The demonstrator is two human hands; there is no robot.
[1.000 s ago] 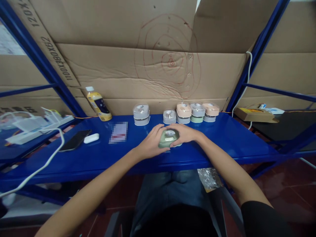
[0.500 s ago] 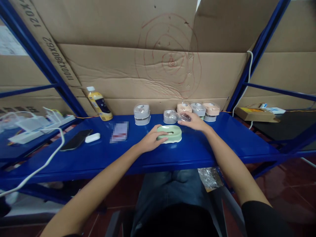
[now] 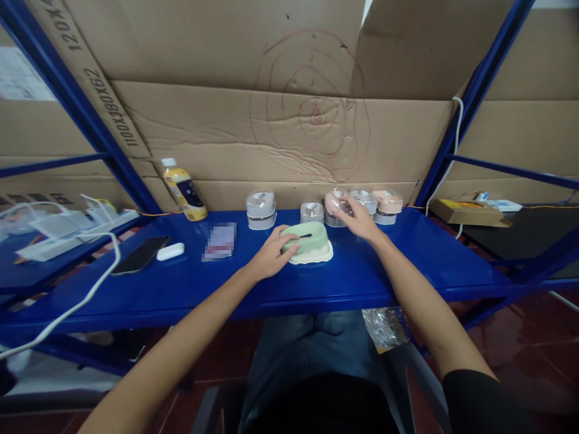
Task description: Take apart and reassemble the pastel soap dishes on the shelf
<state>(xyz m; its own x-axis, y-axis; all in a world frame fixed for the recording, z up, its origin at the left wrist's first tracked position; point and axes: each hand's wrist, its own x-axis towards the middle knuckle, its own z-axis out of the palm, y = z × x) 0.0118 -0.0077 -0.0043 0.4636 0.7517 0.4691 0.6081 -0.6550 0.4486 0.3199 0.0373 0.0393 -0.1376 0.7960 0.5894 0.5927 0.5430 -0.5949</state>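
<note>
The left hand (image 3: 270,254) pinched the pale green, rounded plastic cover (image 3: 311,237) with a dark slot in its top, thumb along the near side and the other fingers spread over the top. That green cover sat over the middle of the blue metal table (image 3: 407,262), out of line with the cream, wavy-edged plastic base (image 3: 319,257) that showed beneath its near and right sides.

The right hand (image 3: 359,220) reached behind and to the right of the green cover, its fingers curved over the peach-topped container (image 3: 335,218) with a grey lower part. Whether those fingers gripped anything could not be told, as clear plastic and the container overlapped there.

Directly behind the green cover stood a small grey container (image 3: 311,213). Farther right of the cover, at the back, were a grey-topped container (image 3: 365,199) and another peach-and-grey container (image 3: 388,206). Behind and to the left of the cover stood a two-tier grey container (image 3: 261,211). Well to the left of the cover lay a blurred-out flat rectangle (image 3: 219,242), a small white rounded case (image 3: 170,252) and a black phone (image 3: 141,255), with a yellow, white-capped bottle (image 3: 184,191) upright farther back.
</note>
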